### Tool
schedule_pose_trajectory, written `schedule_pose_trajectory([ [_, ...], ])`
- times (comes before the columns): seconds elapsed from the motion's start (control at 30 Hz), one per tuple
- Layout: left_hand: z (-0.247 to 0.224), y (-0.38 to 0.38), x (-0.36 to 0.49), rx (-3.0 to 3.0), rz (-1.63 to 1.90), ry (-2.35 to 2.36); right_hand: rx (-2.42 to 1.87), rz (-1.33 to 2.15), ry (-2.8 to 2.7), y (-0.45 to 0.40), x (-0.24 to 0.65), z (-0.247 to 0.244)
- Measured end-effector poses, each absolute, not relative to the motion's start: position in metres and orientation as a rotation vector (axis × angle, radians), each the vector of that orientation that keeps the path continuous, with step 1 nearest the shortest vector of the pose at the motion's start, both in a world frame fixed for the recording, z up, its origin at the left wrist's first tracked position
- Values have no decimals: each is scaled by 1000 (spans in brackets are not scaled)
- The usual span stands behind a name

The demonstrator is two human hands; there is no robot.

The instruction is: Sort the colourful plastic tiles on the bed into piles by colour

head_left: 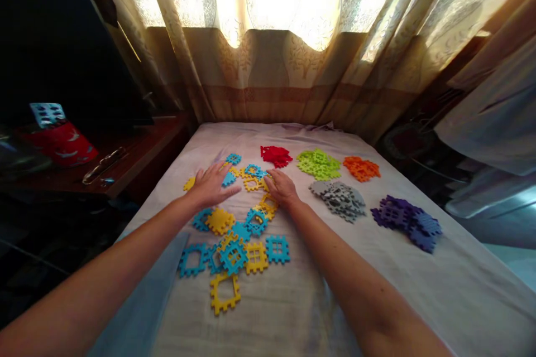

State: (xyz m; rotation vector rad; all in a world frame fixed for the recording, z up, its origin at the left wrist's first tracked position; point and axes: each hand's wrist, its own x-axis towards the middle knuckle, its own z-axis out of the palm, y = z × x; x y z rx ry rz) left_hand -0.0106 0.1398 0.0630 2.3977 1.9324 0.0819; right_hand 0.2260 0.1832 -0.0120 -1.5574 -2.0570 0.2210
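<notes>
My left hand [213,184] lies with fingers spread over the far left of a mix of blue and yellow notched tiles. Beside its fingers is a solid blue tile [229,179]. My right hand [282,185] rests at the right edge of the mix, its fingertips at yellow and blue tiles; whether it grips one is hidden. Between the hands lie a blue tile [253,170] and a yellow frame tile [251,183]. Nearer me are a solid yellow tile [220,221], a blue window tile [277,249] and a yellow frame tile [225,293].
Separate piles of red [276,156], lime green [319,164], orange [362,168], grey [338,199] and purple [405,221] tiles lie on the sheet [326,136]. A red container [62,144] stands on a wooden desk [138,157] at left.
</notes>
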Motion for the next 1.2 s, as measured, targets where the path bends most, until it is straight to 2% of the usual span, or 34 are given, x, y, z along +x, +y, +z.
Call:
schedule_pose_trajectory([
  [0.17,51,241,-15,2310,34,2001,-1434,215,-1952,189,226,-30],
  [0.33,29,275,-2,2292,1,1888,-1439,211,-1966,187,227,-34],
  [0.53,21,235,2,2386,2,1639,-1435,226,-2050,186,225,-25],
  [0.73,29,157,-4,2369,124,1500,-1342,547,-1962,171,230,-19],
  [0.83,39,140,-20,2389,150,1579,-1311,576,-1882,150,240,-21],
  [1.0,45,141,-60,2054,71,2160,-1420,442,-1741,99,268,-29],
  [1.2,20,114,-36,2164,159,1949,-1432,376,-1882,39,286,-26],
])
